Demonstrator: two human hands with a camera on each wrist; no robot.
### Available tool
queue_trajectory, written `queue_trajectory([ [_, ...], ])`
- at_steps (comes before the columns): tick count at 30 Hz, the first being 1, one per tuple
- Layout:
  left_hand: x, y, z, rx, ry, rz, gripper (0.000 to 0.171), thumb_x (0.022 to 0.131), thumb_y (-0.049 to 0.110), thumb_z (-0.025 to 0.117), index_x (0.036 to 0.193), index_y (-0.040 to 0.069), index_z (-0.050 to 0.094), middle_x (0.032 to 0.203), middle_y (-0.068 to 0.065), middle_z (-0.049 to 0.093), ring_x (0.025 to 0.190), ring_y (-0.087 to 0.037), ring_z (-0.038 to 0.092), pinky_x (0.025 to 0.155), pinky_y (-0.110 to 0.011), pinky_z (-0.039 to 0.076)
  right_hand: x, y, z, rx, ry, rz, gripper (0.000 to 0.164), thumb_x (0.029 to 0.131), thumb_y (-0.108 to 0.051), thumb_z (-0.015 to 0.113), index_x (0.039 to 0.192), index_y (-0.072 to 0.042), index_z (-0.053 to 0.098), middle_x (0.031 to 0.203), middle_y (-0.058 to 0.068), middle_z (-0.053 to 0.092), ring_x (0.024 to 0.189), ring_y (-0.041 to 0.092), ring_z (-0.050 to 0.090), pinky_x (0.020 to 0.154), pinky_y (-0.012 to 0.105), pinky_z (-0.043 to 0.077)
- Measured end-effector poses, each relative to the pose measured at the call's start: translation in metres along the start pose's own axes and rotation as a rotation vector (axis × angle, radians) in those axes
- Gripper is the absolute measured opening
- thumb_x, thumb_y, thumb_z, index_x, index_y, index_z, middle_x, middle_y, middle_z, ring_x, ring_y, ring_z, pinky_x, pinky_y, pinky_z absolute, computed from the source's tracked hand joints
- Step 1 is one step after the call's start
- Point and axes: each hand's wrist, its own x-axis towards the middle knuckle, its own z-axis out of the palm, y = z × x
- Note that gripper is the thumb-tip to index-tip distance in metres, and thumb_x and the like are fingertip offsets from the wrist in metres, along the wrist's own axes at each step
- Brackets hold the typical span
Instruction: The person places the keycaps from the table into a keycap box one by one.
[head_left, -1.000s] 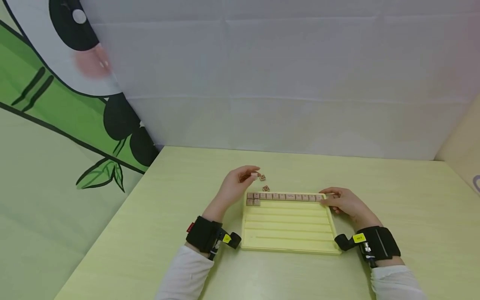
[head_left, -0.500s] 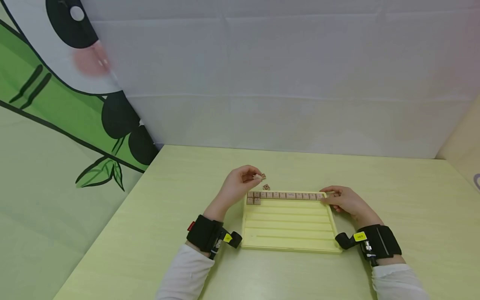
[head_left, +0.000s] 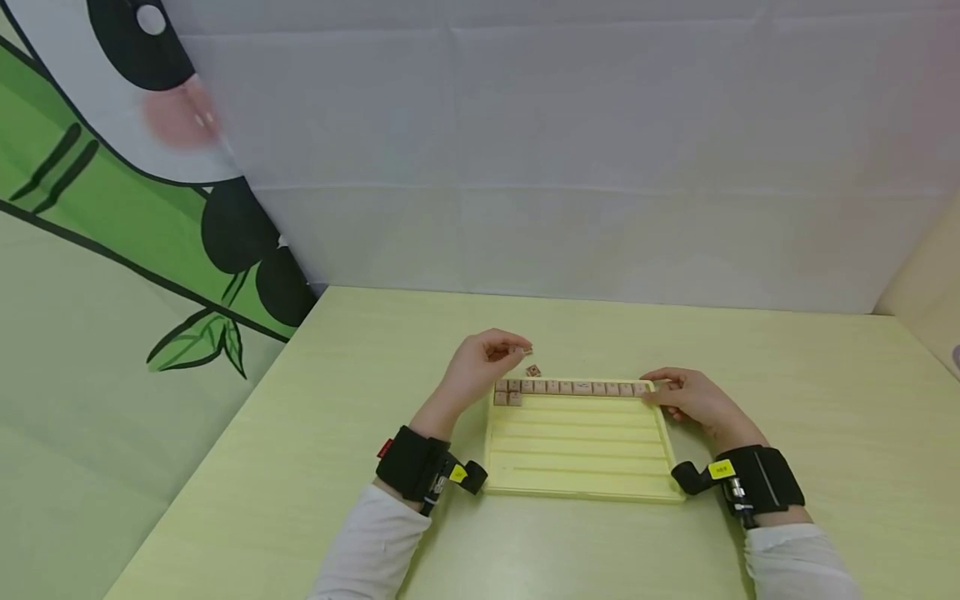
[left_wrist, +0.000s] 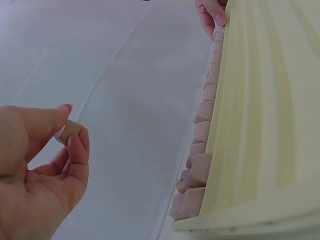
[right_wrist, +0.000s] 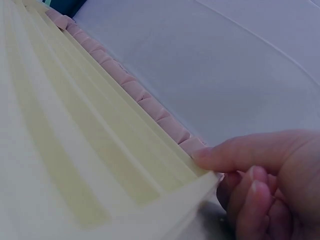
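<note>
Above the table just behind the tray's far left corner, my left hand (head_left: 478, 364) pinches a small keycap (left_wrist: 70, 131) between thumb and fingertips; in the head view the fingers mostly hide it. The pale yellow ridged tray (head_left: 585, 450) carries a row of pinkish keycaps (head_left: 582, 387) along its far edge, one of them wider, with two more below at the left end. My right hand (head_left: 693, 400) grips the tray's far right corner, thumb over the edge by the row's last keycap, other fingers curled outside.
Two loose keycaps lie behind the tray: one keycap (head_left: 533, 371) near its far edge, another keycap (head_left: 528, 351) beside my left fingertips. The pale table (head_left: 600, 550) meets a white cloth-like backdrop (head_left: 585, 167) at the back. Each wrist wears a black camera strap (head_left: 763, 481).
My left hand has shifted slightly right with the keycap, which has turned between the fingertips, nearing the loose keycap there. The right hand keeps its place at the tray corner.
</note>
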Motion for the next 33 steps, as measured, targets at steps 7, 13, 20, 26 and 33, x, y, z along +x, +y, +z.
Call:
queue_trajectory([
  [7, 0.006, -0.001, 0.005, 0.031, 0.026, -0.004, 0.018, 0.092, 0.007, 0.060, 0.109, 0.002, 0.064, 0.103, -0.012, 0.063, 0.085, -0.018, 0.058, 0.076, -0.026, 0.048, 0.005, -0.001, -0.005, -0.005, -0.009, -0.001, 0.052, 0.091, -0.017, 0.062, 0.133, 0.008, 0.045, 0.058, -0.007, 0.041, 0.050, 0.008, 0.041, 0.054, 0.023, 0.038],
  [13, 0.005, 0.000, 0.006, 0.043, 0.026, -0.006, 0.017, 0.093, 0.010, 0.059, 0.107, 0.001, 0.064, 0.097, -0.009, 0.063, 0.079, -0.017, 0.055, 0.071, -0.026, 0.044, 0.005, -0.001, -0.004, -0.017, 0.001, 0.008, 0.053, 0.090, -0.018, 0.062, 0.133, 0.008, 0.045, 0.059, -0.006, 0.042, 0.051, 0.008, 0.041, 0.054, 0.023, 0.038],
  [20, 0.003, 0.000, 0.008, 0.148, 0.030, 0.053, 0.022, 0.091, 0.013, 0.063, 0.110, 0.003, 0.066, 0.101, -0.008, 0.066, 0.091, -0.020, 0.058, 0.085, -0.032, 0.049, 0.006, 0.001, -0.005, -0.003, -0.005, 0.012, 0.053, 0.090, -0.017, 0.062, 0.134, 0.008, 0.044, 0.059, -0.006, 0.041, 0.051, 0.009, 0.042, 0.055, 0.024, 0.038],
  [26, 0.005, 0.000, 0.009, 0.154, 0.038, 0.056, 0.019, 0.091, 0.013, 0.062, 0.107, 0.003, 0.066, 0.095, -0.008, 0.064, 0.078, -0.018, 0.053, 0.073, -0.028, 0.045, 0.010, 0.002, -0.009, 0.006, -0.012, 0.001, 0.054, 0.090, -0.016, 0.062, 0.134, 0.008, 0.043, 0.059, -0.006, 0.041, 0.051, 0.008, 0.041, 0.054, 0.024, 0.038],
  [33, 0.008, 0.001, 0.010, 0.104, 0.019, 0.019, 0.018, 0.092, 0.010, 0.060, 0.107, 0.003, 0.066, 0.105, -0.011, 0.065, 0.074, -0.015, 0.052, 0.065, -0.023, 0.042, 0.012, 0.002, -0.012, 0.002, -0.016, -0.011, 0.054, 0.090, -0.016, 0.062, 0.134, 0.008, 0.043, 0.059, -0.006, 0.041, 0.051, 0.008, 0.041, 0.054, 0.024, 0.039],
])
